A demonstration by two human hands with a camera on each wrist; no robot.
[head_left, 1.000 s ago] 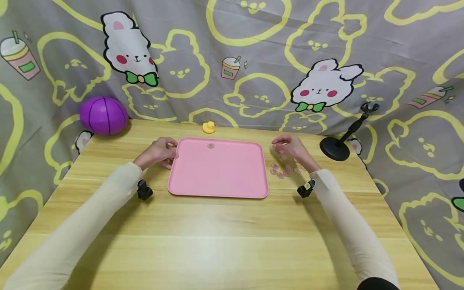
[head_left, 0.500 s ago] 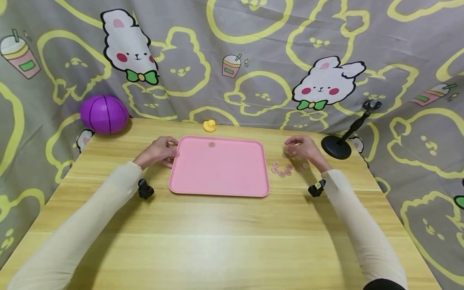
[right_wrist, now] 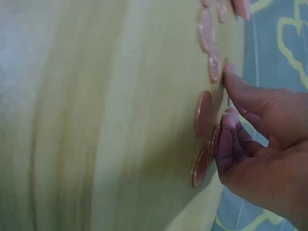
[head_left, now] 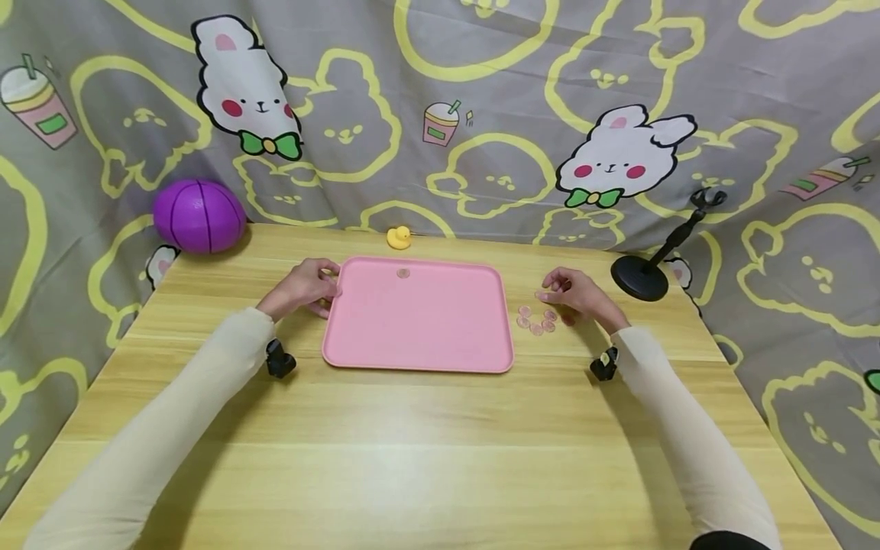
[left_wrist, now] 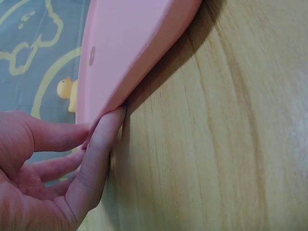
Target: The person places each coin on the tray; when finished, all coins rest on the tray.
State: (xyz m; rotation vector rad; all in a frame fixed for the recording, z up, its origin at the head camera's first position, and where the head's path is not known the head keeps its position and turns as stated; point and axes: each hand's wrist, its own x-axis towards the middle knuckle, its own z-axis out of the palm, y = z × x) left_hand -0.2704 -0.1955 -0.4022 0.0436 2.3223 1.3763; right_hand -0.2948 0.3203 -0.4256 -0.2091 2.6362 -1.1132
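Counter (head_left: 426,428): pale wood, filling the lower frame.
Tray (head_left: 418,315): pink, rounded corners, flat at frame centre, unmoved since the earlier frame; one coin (head_left: 402,273) lies at its upper edge.
Left hand (head_left: 302,287): unchanged, at the tray's left rim; fingers (left_wrist: 98,144) curled, gripping that edge.
Right hand (head_left: 579,295): has drifted down-frame from a second ago and now sits at the coin cluster, right of the tray; fingers (right_wrist: 240,91) bent, tips touching coins, whether one is pinched cannot be told.
Coins (head_left: 539,319): small, round, copper-pink, flat on the counter, just left of and beneath the fingertips.
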